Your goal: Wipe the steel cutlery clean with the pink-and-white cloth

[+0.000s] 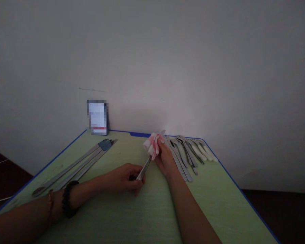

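My left hand (128,178) is closed round the handle end of a silver table knife (144,168), which points away from me over the table. My right hand (165,157) grips a crumpled pink and white cloth (152,145) wrapped round the knife's far part. A pointed metal tip shows just beyond the cloth; most of the blade is hidden. Close to the right of my right hand lies a spread of metal cutlery (184,156), spoons and knives among it. Several pieces with white handles (205,152) lie at its right end.
The light green table (152,217) has a blue edge and stands against a grey wall (183,67). Long metal utensils (76,169) with a blue-grey piece (105,145) across their far ends lie on the left. A phone-like device (98,118) with a lit, blurred screen leans at the back left.
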A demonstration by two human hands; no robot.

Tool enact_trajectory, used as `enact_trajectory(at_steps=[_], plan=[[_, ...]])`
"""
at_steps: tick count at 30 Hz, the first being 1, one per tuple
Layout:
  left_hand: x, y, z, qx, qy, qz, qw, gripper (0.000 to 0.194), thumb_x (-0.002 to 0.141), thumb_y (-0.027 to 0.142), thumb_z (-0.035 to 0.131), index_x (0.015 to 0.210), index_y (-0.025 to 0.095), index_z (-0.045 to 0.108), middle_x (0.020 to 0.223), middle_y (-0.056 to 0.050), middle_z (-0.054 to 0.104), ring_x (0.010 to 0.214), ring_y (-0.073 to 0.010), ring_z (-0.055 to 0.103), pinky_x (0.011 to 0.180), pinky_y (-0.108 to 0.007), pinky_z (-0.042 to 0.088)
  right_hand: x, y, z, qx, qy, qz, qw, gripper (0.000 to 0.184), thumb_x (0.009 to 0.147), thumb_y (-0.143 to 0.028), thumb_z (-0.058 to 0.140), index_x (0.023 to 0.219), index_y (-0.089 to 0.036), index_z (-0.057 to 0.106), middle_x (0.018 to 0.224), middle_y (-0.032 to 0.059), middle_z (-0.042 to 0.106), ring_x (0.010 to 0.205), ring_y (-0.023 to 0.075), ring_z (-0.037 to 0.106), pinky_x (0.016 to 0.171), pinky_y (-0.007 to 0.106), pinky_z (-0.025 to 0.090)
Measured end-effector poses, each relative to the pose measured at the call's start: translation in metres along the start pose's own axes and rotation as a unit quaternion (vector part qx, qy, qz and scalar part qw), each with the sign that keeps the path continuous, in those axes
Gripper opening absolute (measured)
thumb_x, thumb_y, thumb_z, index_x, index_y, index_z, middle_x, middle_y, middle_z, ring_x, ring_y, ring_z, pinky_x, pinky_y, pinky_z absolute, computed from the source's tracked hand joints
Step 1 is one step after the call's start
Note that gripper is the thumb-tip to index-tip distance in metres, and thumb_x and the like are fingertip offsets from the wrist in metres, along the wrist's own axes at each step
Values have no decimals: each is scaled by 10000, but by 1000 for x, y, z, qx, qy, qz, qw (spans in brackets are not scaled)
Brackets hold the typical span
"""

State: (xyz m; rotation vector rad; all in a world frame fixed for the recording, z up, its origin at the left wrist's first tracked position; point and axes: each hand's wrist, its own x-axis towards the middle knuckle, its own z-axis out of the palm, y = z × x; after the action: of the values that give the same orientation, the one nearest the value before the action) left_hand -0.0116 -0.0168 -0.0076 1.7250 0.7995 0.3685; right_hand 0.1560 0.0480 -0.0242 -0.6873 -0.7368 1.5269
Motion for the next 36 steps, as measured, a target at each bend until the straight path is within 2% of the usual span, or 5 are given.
enact_trajectory(at_steps=[13, 19, 26, 36], plan=[[0, -1, 1, -8, 3, -5, 1000, 49, 760, 195, 533, 795, 168, 511, 601, 45, 571, 535, -94, 512, 500, -172, 372, -1, -1, 3, 3, -1, 5, 1000, 178, 753, -342, 647, 838, -187, 665, 747, -3, 666, 676, 125, 587, 646, 236, 487], [0, 0, 1, -9, 0, -10, 1000, 51, 749, 180, 534, 797, 167, 524, 610, 42, 585, 545, -96, 519, 502, -170, 365, 0, -2, 0, 11, -7, 22, 1000, 60, 682, -217, 613, 722, -175, 629, 653, -33, 621, 593, 106, 526, 585, 219, 443], [0, 3, 1, -13, 0, -15, 1000, 56, 732, 189, 531, 781, 165, 522, 603, 43, 567, 539, -93, 504, 507, -172, 365, -3, -6, 2, -11, -12, 29, 999, 55, 619, -172, 550, 658, -188, 586, 529, -58, 552, 481, 105, 439, 466, 226, 343], [0, 0, 1, -21, 6, -18, 1000, 77, 714, 167, 527, 790, 154, 526, 601, 41, 563, 526, -89, 485, 491, -169, 357, -5, -6, 4, -35, -12, 22, 999, 27, 666, -197, 550, 658, -189, 575, 542, -69, 534, 492, 91, 427, 481, 217, 340]])
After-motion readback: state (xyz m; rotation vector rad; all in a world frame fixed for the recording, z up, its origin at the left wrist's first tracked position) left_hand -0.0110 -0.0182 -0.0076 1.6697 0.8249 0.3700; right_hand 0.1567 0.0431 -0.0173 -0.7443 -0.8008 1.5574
